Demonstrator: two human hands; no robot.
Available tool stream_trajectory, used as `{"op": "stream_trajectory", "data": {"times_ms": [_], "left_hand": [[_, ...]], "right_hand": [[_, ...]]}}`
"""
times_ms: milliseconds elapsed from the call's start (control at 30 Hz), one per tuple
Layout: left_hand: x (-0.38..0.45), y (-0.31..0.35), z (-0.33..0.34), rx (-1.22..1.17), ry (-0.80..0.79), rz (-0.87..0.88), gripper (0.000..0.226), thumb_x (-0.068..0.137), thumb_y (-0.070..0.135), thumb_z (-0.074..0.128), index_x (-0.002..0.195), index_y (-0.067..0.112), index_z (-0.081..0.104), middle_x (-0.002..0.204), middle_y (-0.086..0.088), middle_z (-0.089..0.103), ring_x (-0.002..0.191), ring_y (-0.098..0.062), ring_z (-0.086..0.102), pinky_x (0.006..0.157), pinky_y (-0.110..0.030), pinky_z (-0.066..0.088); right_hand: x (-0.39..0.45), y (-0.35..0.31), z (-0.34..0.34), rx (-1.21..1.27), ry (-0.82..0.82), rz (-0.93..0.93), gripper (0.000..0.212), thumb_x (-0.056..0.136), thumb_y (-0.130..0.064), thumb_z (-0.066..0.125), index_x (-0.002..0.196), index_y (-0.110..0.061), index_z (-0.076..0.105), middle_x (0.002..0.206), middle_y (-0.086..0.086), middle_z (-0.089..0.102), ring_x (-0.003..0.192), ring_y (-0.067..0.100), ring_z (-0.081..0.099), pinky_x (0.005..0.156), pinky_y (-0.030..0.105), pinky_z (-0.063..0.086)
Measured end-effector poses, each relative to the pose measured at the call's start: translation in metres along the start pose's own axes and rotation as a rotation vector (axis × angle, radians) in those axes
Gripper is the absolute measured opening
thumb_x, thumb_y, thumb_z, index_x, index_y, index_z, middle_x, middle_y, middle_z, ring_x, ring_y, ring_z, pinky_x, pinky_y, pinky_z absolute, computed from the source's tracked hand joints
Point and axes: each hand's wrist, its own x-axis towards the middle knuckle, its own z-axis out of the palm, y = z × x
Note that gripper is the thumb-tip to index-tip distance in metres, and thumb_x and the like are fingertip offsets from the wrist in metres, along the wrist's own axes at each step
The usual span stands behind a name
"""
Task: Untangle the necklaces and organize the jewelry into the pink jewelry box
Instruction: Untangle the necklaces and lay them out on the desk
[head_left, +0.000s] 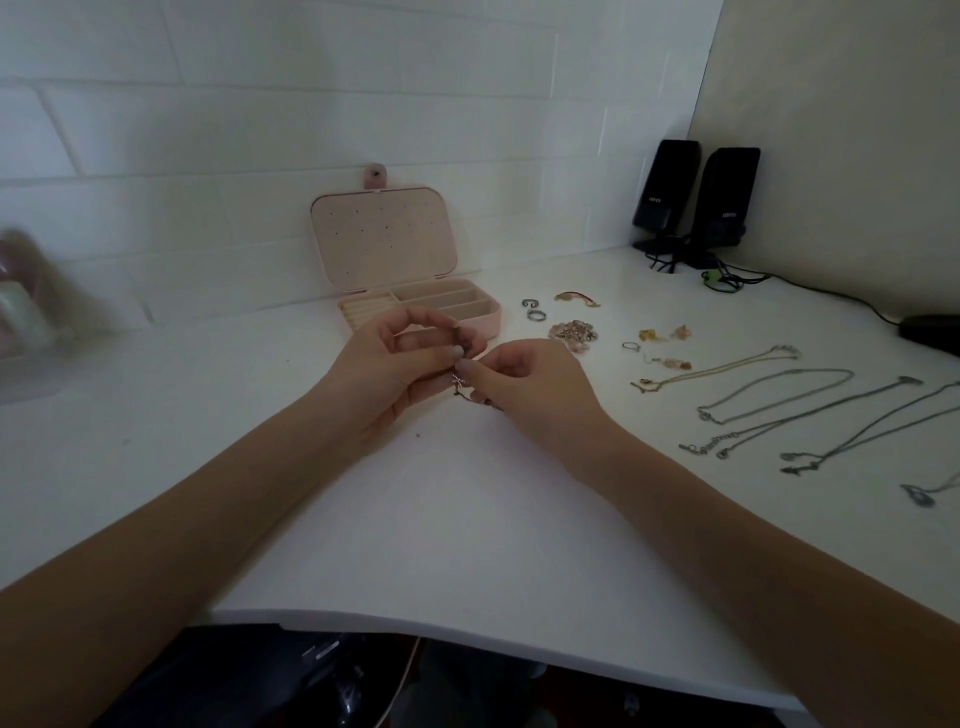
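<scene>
Between our hands we hold a small tangled necklace just above the white table, in front of the pink jewelry box. Our left hand has its fingers curled, thumb and forefinger pinching the chain; our right hand pinches the same piece from the other side, its fingers bent inward. A little sparkling pendant hangs between the two thumbs.

The box stands open behind our hands, its lid leaning back against the white brick wall, with ring rolls on the left and long compartments on the right.

To the right lie two silver rings, a gold piece with a red strand, a heap of pink beads and several small amber earrings. Further right, straightened chains lie side by side, apart from each other.

In the far corner stand two black speakers with trailing cables. Each bears a small pale logo that is too blurred for us to read.
</scene>
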Motion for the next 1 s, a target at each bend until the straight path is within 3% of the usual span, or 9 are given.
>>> {"op": "stream_trajectory", "data": {"times_ms": [133,267,367,433,600,700,833,900,1000], "left_hand": [[0.000,0.000,-0.001,0.056,0.025,0.038,0.022,0.078,-0.010,0.063,0.086,0.010,0.057,0.079,-0.002,0.074,0.067,-0.011,0.070,0.059,-0.019,0.055],[0.001,0.000,-0.003,0.001,0.056,0.074,0.026,0.074,-0.015,0.063,0.082,0.009,0.057,0.074,-0.004,0.074,0.071,-0.011,0.070,0.064,-0.020,0.056],[0.003,-0.001,-0.004,-0.006,0.071,0.082,0.027,0.074,-0.018,0.062,0.082,0.008,0.058,0.074,-0.003,0.073,0.074,-0.013,0.071,0.066,-0.021,0.056],[0.002,-0.002,-0.003,0.043,0.073,0.064,0.027,0.073,-0.016,0.064,0.083,0.009,0.058,0.075,-0.001,0.072,0.074,-0.013,0.070,0.065,-0.021,0.056],[0.001,-0.004,0.000,0.191,-0.019,-0.072,0.026,0.081,-0.010,0.058,0.087,0.014,0.064,0.078,0.001,0.068,0.067,-0.008,0.063,0.055,-0.019,0.048],[0.001,-0.004,-0.002,0.213,-0.030,-0.081,0.034,0.084,-0.009,0.046,0.083,0.016,0.069,0.073,0.000,0.063,0.063,-0.006,0.060,0.051,-0.018,0.045],[0.004,-0.006,-0.005,0.363,-0.002,-0.018,0.028,0.080,-0.011,0.047,0.070,0.011,0.061,0.063,0.002,0.057,0.059,-0.007,0.051,0.048,-0.018,0.044],[0.004,-0.009,-0.007,0.481,-0.002,0.052,0.023,0.076,-0.006,0.051,0.065,0.014,0.059,0.058,0.007,0.055,0.055,-0.005,0.047,0.049,-0.018,0.042],[0.003,-0.011,-0.008,0.646,-0.023,0.148,0.013,0.064,0.006,0.052,0.060,0.018,0.056,0.048,0.014,0.046,0.047,-0.001,0.039,0.047,-0.012,0.033]], "right_hand": [[0.000,-0.001,-0.002,-0.055,-0.011,0.032,0.018,0.082,-0.030,0.071,0.068,-0.019,0.073,0.061,-0.006,0.069,0.075,0.016,0.069,0.071,0.028,0.051],[-0.001,-0.001,-0.004,-0.003,-0.001,0.069,0.017,0.081,-0.027,0.070,0.067,-0.018,0.070,0.068,0.000,0.071,0.068,0.011,0.063,0.071,0.030,0.052],[0.001,-0.005,-0.009,0.114,0.072,0.085,0.015,0.085,-0.016,0.062,0.076,-0.006,0.067,0.068,0.003,0.067,0.058,0.007,0.058,0.062,0.023,0.048],[0.003,-0.009,-0.011,0.234,0.092,0.112,0.012,0.087,-0.011,0.058,0.078,-0.006,0.064,0.069,0.001,0.063,0.061,0.007,0.056,0.063,0.023,0.048],[0.001,-0.017,-0.012,0.662,-0.030,0.231,0.014,0.089,-0.005,0.052,0.077,-0.007,0.059,0.071,0.004,0.060,0.067,0.013,0.058,0.067,0.025,0.052],[0.000,-0.020,-0.012,0.694,-0.073,0.219,0.010,0.094,-0.007,0.045,0.091,-0.005,0.054,0.076,0.007,0.062,0.073,0.018,0.062,0.069,0.026,0.054],[0.001,-0.023,-0.015,0.717,-0.057,0.196,0.011,0.097,-0.009,0.041,0.090,-0.007,0.049,0.073,0.011,0.060,0.067,0.018,0.063,0.066,0.027,0.056],[0.002,-0.024,-0.019,0.692,-0.048,0.177,0.011,0.097,-0.010,0.045,0.087,-0.008,0.051,0.056,0.002,0.055,0.051,0.014,0.055,0.056,0.026,0.050],[0.001,-0.024,-0.026,0.555,-0.091,0.098,0.011,0.096,-0.013,0.050,0.088,-0.012,0.058,0.046,-0.006,0.042,0.041,0.009,0.033,0.045,0.022,0.027]]}}
